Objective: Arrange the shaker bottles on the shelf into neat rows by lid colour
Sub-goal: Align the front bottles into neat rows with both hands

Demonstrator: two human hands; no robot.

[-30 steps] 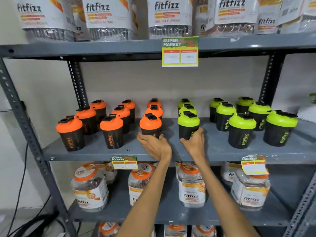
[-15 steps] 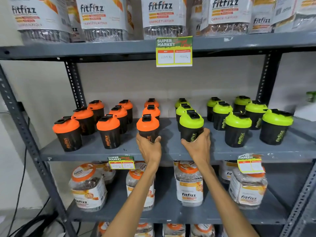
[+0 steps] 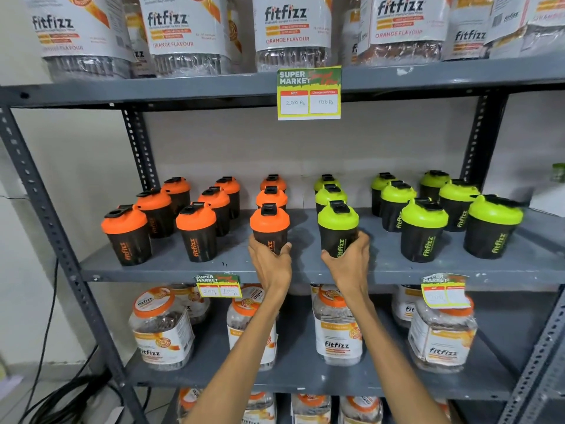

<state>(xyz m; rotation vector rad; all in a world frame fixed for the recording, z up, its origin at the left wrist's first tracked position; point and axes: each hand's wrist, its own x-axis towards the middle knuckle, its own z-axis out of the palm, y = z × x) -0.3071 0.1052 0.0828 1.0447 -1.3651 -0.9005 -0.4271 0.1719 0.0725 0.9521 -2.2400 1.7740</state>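
Note:
Black shaker bottles stand on the grey middle shelf (image 3: 171, 269). Orange-lidded ones fill the left half in three front-to-back rows, green-lidded ones fill the right half the same way. My left hand (image 3: 270, 264) grips the base of the front orange-lid shaker (image 3: 269, 226) of the middle-left row. My right hand (image 3: 348, 264) grips the base of the front green-lid shaker (image 3: 337, 231) beside it. Both bottles stand upright near the shelf's front edge. A gap separates the two colour groups.
Large fitfizz jars (image 3: 284, 32) crowd the shelf above, and smaller fitfizz jars (image 3: 337, 332) stand on the shelf below. Price tags (image 3: 308, 93) hang from the shelf edges. Grey slotted uprights (image 3: 39, 203) frame the rack. Black cables (image 3: 61, 390) lie on the floor at left.
My hands went from resting in front of the two front bottles to closing around their bases. Both bottles have come slightly forward toward the shelf edge.

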